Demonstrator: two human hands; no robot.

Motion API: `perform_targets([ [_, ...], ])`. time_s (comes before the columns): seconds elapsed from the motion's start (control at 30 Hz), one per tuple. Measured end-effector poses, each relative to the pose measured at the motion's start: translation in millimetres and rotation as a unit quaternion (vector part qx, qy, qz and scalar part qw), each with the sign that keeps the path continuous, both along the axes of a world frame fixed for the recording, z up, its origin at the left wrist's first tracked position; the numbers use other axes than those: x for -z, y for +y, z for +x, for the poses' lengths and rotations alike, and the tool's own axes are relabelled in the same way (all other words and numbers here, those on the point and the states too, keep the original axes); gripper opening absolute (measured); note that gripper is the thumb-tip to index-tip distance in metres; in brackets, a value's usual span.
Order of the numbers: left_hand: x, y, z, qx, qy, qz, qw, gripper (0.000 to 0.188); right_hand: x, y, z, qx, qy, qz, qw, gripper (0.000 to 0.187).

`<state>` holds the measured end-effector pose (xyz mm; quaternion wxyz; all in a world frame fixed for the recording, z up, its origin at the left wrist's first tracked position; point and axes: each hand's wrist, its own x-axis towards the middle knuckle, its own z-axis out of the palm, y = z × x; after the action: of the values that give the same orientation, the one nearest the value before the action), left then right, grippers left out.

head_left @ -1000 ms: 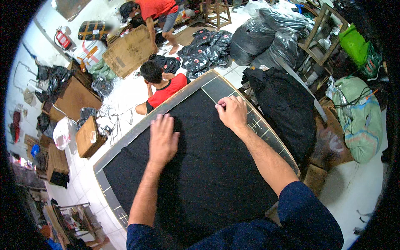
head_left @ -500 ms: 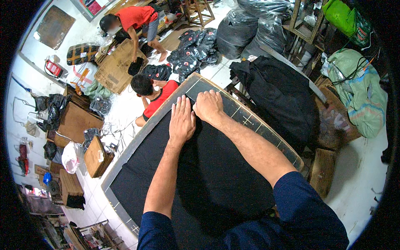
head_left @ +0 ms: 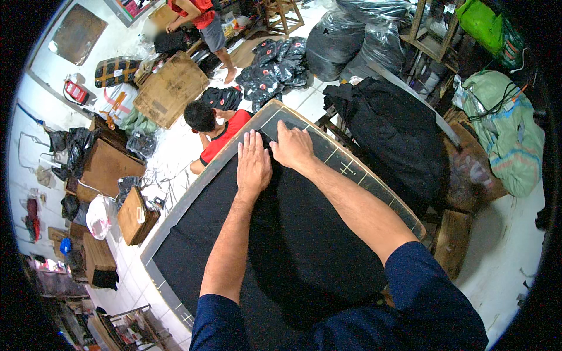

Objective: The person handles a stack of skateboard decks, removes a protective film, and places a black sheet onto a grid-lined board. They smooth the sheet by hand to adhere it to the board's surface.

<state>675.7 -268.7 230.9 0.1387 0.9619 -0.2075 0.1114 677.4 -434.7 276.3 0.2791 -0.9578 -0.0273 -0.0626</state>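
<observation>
Cloth, black and spread over the lined desk, lies under an open, flat left hand, while the right hand has loosened from a fist to a stretched forefinger beside the far corner, suggesting the edge there is no longer pinched.

I'm in a crowded workshop, one that works with cloth. My table is ruled with pale lines and mostly covered by black cloth. Right of the table are a heap of dark fabric and a green sack; beyond it, stuffed plastic bags and black packets crowd the tiled floor, where a co-worker sits. Left of the table stand stacked boards, with a fire extinguisher farther off.
</observation>
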Motion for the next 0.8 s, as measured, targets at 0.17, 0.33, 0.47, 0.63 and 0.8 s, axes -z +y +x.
perform_targets([
  [0.17,3.1,3.8,11.0,0.018,-0.016,0.031,0.999,0.057,2.4,9.5,10.8,0.022,0.012,0.011,1.000,0.071],
  [0.33,-3.4,-3.0,-0.1,0.007,-0.030,0.064,0.997,0.056,-3.5,-1.7,-3.1,0.025,0.014,0.012,1.000,0.066],
  [0.47,-11.2,-21.0,-43.9,0.016,-0.034,0.047,0.998,0.056,-8.3,-35.2,-46.8,0.009,0.046,-0.020,0.999,0.063],
  [0.63,-14.8,-41.4,-87.3,0.014,-0.004,0.048,0.999,0.058,0.5,-62.0,-95.4,-0.017,0.056,-0.017,0.998,0.073],
  [0.8,-16.6,-50.5,-94.4,0.005,0.001,0.046,0.999,0.060,0.4,-62.5,-99.0,-0.025,0.033,0.023,0.999,0.079],
])
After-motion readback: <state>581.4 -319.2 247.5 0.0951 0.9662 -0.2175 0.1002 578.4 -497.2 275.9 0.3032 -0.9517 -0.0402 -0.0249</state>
